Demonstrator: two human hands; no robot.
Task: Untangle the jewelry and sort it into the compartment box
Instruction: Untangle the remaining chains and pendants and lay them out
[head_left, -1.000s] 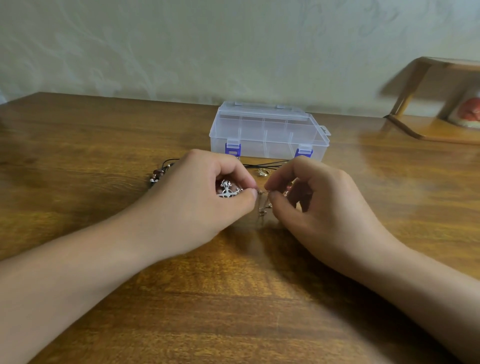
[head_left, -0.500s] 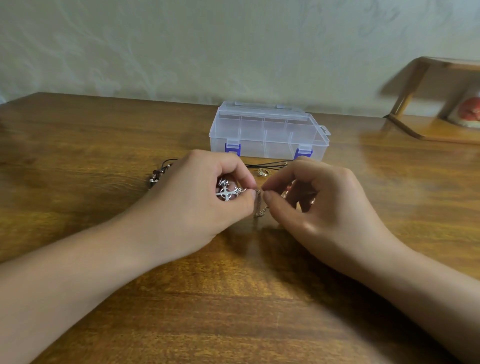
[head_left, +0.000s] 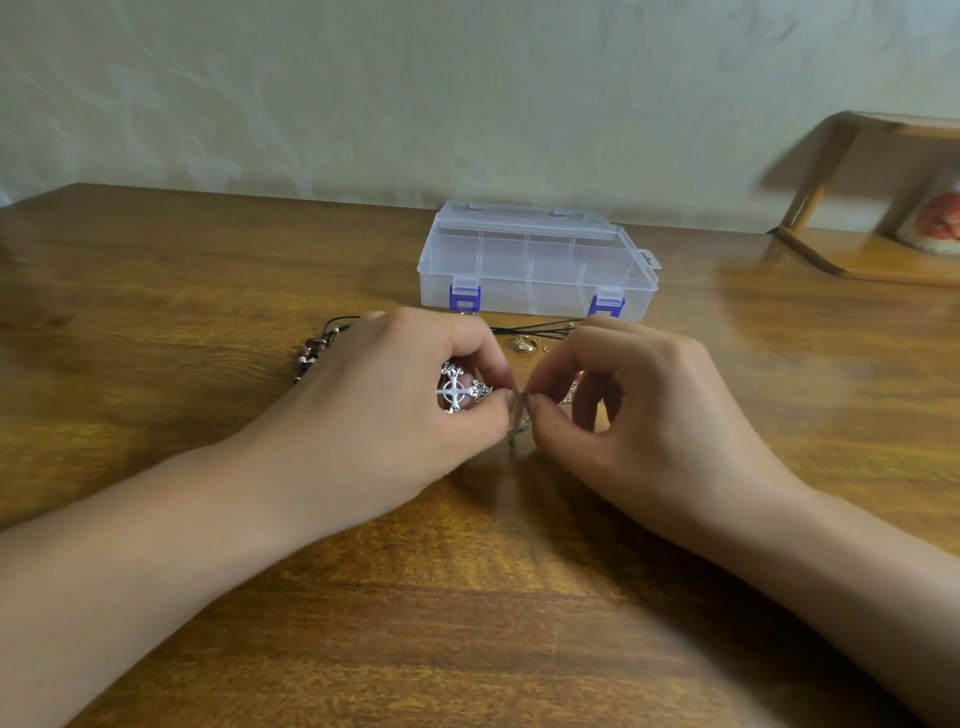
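Note:
My left hand and my right hand meet at the fingertips over a tangle of fine silver chain, each pinching it between thumb and forefinger. A silver cross pendant shows inside the curl of my left hand. Behind the hands lie a black cord, a gold ring and a dark beaded strand to the left. The clear compartment box with blue latches stands shut just beyond them.
All of this sits on a brown wooden table that runs up to a pale wall. A wooden stand with a reddish object in it stands at the far right.
My fingertips have drawn closer together on the chain, and the cross pendant shows a little more inside my left hand. The rest has not moved.

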